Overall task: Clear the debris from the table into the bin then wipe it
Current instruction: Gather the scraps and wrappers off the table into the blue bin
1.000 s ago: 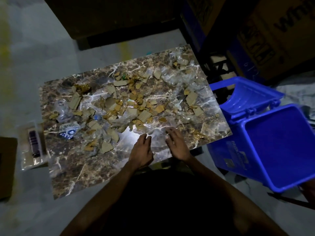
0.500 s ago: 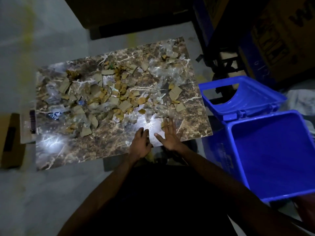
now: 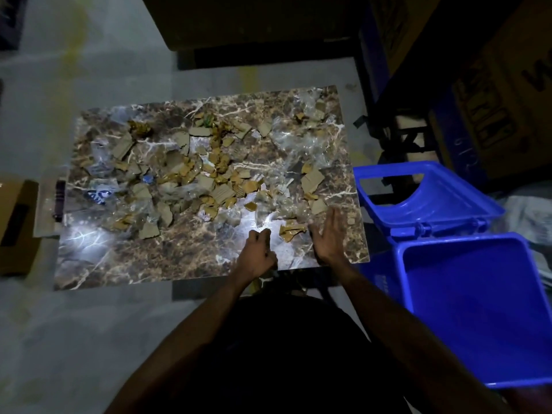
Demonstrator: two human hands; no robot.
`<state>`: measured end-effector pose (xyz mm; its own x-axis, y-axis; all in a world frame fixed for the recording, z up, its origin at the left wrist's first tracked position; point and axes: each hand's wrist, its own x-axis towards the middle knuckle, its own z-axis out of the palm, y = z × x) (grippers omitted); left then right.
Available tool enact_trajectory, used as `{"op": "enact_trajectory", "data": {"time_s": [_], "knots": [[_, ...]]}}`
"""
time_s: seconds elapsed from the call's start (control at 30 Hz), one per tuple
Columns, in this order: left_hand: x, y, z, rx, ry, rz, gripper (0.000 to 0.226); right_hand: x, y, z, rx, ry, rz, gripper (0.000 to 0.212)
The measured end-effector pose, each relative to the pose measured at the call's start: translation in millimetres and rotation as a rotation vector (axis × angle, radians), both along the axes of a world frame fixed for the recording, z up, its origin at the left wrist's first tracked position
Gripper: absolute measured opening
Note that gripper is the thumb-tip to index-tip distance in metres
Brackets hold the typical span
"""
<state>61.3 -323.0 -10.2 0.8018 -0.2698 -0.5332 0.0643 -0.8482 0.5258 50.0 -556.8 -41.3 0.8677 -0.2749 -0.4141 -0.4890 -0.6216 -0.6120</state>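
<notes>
**Barely started: the table is still covered**

I stand at the near edge of the marble table, and almost all of the work is ahead of me, as I judge it. The debris, torn cardboard scraps mixed with crumpled clear plastic, lies across the middle, left and far right of the top. Only a strip along the near edge shows bare stone. I see nothing lying in the bin, and no cloth for wiping is in sight.

My left hand rests on the table with its fingers curled under; I cannot tell whether it has hold of a bit of plastic or nothing. My right hand is flat and straight-fingered, set on edge just right of a cardboard scrap, holding nothing.

The blue bin sits low beside the table's right near corner, mouth open toward me, its lid swung back. That right edge is the natural way off for the scraps. Boxes crowd the far right; the left side has open floor.
</notes>
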Motion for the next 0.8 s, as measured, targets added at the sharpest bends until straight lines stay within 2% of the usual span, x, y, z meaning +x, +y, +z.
{"op": "enact_trajectory", "data": {"time_s": [0.1,0.17,0.27,0.33,0.4,0.47,0.53,0.63,0.73,0.8], "knots": [[14,-19,-4,-0.141,0.148,0.189,0.060,27,20,1,0.053,0.105,0.129,0.083],[18,-30,-7,-0.242,0.221,0.403,0.052,38,31,1,0.084,0.149,0.214,0.080],[21,-38,-13,-0.277,0.203,0.562,0.042,41,25,10,0.129,0.044,0.229,0.076],[16,-36,-18,-0.254,0.149,0.536,0.042,29,6,20,0.067,-0.046,0.178,0.078],[7,-34,-21,-0.194,0.067,0.403,0.042,10,-23,15,-0.083,-0.051,0.105,0.079],[2,-37,-24,-0.119,0.062,0.279,0.039,-1,-50,4,-0.193,0.067,0.029,0.088],[3,-44,-23,-0.055,0.104,0.240,0.032,-3,-60,-12,-0.207,0.162,0.040,0.097],[10,-59,-21,0.024,0.192,0.309,0.025,10,-55,-18,-0.182,0.141,0.159,0.104],[6,-82,-14,0.049,0.221,0.419,0.038,24,-45,-22,-0.117,0.020,0.513,0.100],[1,-98,-15,0.041,0.223,0.439,0.040,39,-37,-24,-0.032,-0.041,0.613,0.098]]}}
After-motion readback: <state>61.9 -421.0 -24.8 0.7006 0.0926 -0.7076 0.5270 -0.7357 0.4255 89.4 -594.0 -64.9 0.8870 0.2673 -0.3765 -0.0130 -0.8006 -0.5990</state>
